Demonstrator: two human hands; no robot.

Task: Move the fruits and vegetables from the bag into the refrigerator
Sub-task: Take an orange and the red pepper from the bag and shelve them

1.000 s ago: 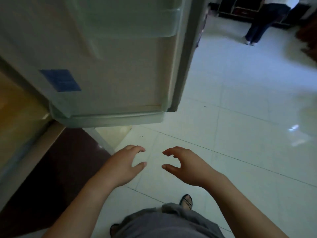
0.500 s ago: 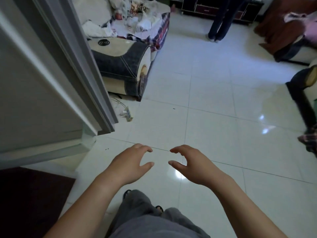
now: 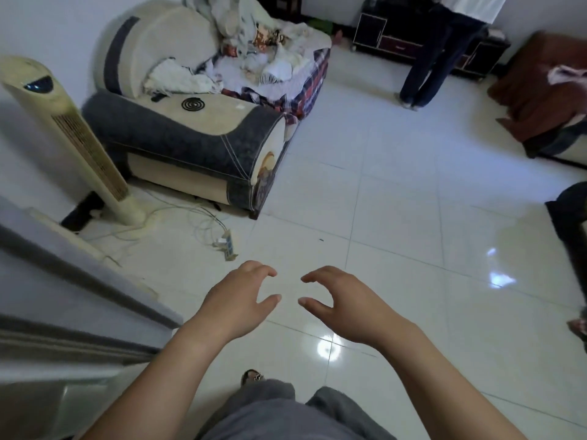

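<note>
My left hand [image 3: 236,300] and my right hand [image 3: 344,308] hover side by side over the white tiled floor, fingers loosely curled toward each other, and neither holds anything. The open refrigerator door [image 3: 63,300] fills the lower left, seen from its edge and outer face. No bag, fruit or vegetable shows in the head view, and the inside of the refrigerator is out of sight.
A cream tower fan [image 3: 68,138] stands at left, with cables and a power strip [image 3: 227,244] on the floor beside it. A cluttered sofa [image 3: 203,128] sits behind. Another person's legs [image 3: 424,74] stand at the back. Dark furniture [image 3: 571,223] lines the right edge.
My view has swung right, away from the refrigerator door's inner shelves and toward the room. Both hands keep the same empty, loosely curled pose in front of me.
</note>
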